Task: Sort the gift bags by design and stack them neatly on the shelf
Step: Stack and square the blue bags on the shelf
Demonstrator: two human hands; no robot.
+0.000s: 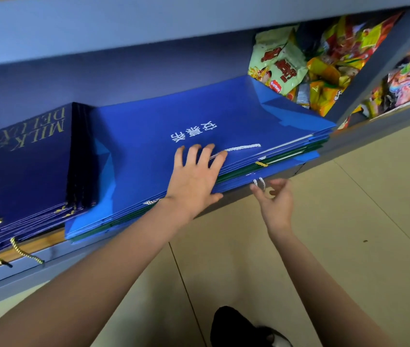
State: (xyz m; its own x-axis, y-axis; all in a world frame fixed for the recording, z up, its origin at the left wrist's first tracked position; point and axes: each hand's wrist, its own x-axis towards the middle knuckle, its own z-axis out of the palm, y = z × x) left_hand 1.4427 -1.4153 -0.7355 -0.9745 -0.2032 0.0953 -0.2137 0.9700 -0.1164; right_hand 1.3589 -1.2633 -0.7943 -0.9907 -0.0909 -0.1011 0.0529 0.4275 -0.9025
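A stack of flat bright-blue gift bags with white characters lies on the shelf, with green bags between its lower layers. My left hand presses flat on the top bag near its front edge, fingers spread over a white rope handle. My right hand is just below the shelf's front edge and pinches a white cord handle hanging from a lower bag. To the left lies a second stack of dark navy bags with gold lettering and yellow cord handles.
Snack packets fill the shelf behind and to the right of the blue stack. A grey upright post divides off another bay of packets. Beige floor tiles lie below, and a dark shoe shows at the bottom.
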